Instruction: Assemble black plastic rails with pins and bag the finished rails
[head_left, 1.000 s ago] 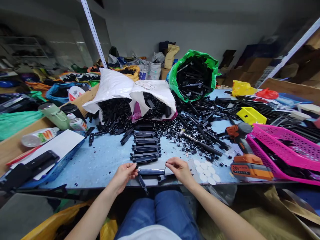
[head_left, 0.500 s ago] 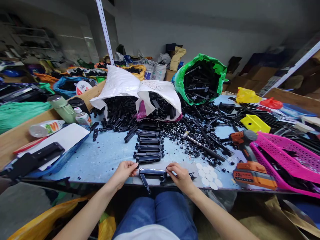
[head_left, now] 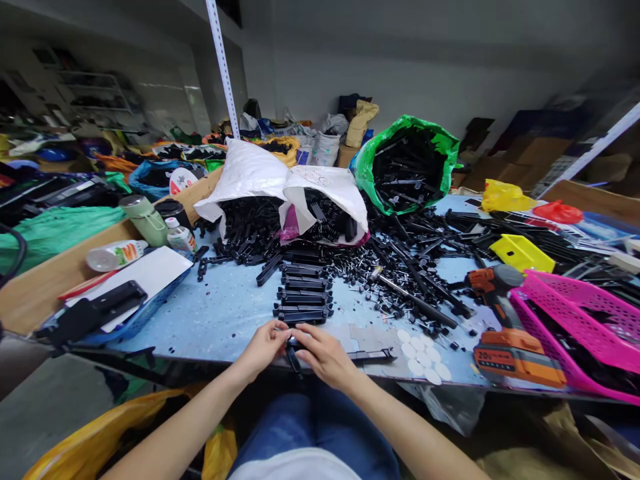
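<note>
At the table's front edge, my left hand (head_left: 266,348) is closed in a pinch at the left end of a black plastic part (head_left: 293,359). My right hand (head_left: 324,355) lies against the left one, fingers bent over the same part and hiding most of it; a short black arm of it sticks down between the hands. Another long black part (head_left: 373,357) lies just right of my right hand. Beyond my fingertips, several similar black parts (head_left: 303,298) are lined up in a column.
White sacks (head_left: 250,170) and a green bag (head_left: 367,177) spill black parts and screws at the back. A hammer (head_left: 417,303), white discs (head_left: 423,357), an orange cordless drill (head_left: 517,357) and a pink basket (head_left: 565,320) are to the right. A blue tray (head_left: 145,317) and bottles (head_left: 117,255) stand left.
My right hand has slid left along the black part, from its right end to beside my left hand. The left hand stays at the left end. The view has shifted slightly.
</note>
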Motion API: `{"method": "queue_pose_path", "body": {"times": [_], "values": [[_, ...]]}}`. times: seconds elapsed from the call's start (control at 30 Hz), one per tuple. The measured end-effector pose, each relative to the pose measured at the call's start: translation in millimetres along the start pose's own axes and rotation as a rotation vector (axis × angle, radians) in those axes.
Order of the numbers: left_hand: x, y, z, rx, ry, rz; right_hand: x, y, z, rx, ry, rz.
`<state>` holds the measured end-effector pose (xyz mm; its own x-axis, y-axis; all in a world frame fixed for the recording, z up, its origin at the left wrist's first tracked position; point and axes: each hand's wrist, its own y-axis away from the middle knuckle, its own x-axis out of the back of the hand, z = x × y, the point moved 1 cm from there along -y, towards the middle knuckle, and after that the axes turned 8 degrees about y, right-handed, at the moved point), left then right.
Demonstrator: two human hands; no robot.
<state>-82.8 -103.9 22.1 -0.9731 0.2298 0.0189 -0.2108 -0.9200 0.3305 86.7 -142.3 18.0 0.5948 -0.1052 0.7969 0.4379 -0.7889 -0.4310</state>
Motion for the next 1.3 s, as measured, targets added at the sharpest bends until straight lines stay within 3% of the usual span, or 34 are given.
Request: {"method": "queue_pose_path", "body": {"times": [0.1, 0.17, 0.27, 0.33, 0.47, 0.83, 1.3], "values": [[2.3, 13, -10, -0.034, -0.074, 0.115, -13, -10, -2, -0.002, 0.012, -0.121], [-2.4, 24, -18, -0.064, -0.372, 0.182, -16, -10, -1, -0.003, 0.042, -0.165], [-23.1, 37, -29, -0.055, -0.821, 0.119, -17, -9, -1, 0.021, 0.119, -0.234], [-38.7, 40, -32, -0.038, -0.927, 0.094, -17, -9, -2, 0.021, 0.149, -0.263], [-52.1, 40, -29, -0.041, -0.969, 0.149, -17, -9, -1, -0.002, 0.105, -0.240], [-48.1, 40, -23, -0.042, -1.055, 0.117, -24, -10, 1, -0.075, 0.013, -0.176], [-49.2, 40, -23, 0.015, -1.099, 0.155, -29, -9, -1, -0.154, 0.202, -0.202]]}}
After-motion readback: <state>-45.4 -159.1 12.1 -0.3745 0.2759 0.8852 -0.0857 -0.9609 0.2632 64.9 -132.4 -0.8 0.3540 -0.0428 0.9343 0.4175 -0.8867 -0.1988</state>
